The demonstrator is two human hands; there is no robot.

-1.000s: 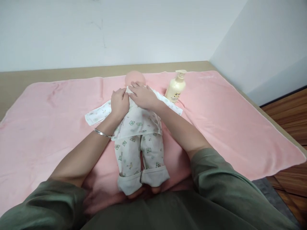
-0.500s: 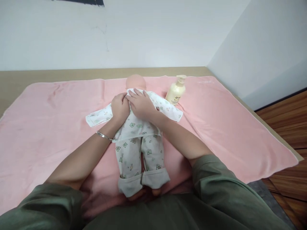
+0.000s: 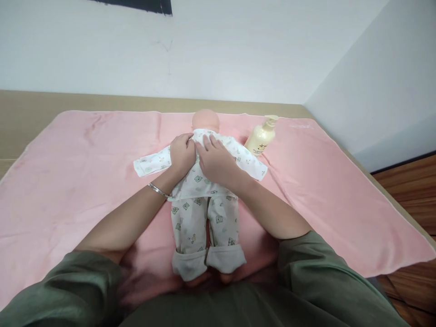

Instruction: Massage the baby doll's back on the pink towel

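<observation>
A baby doll (image 3: 205,120) lies on a pink blanket (image 3: 323,190), its head away from me and its feet toward me. It wears a white patterned top (image 3: 195,181) and matching trousers (image 3: 223,220) with turned-up cuffs. Both sleeves spread out sideways. My left hand (image 3: 183,154) rests on the left part of the upper chest, its fingers curled in at the top's fabric; what they pinch is too small to tell. Flat on the chest beside it lies my right hand (image 3: 218,161), fingers spread and pointing toward the collar.
A cream pump bottle (image 3: 260,138) leans over the blanket beyond the doll's right-side sleeve. The table's bare wooden edge (image 3: 136,103) runs along a white wall (image 3: 221,54). Wood-grain panels (image 3: 412,186) stand at the far right.
The whole view has shifted a little, so the doll and blanket appear further right. Both hands remain on the upper chest, with the right fingers slightly lower from the collar.
</observation>
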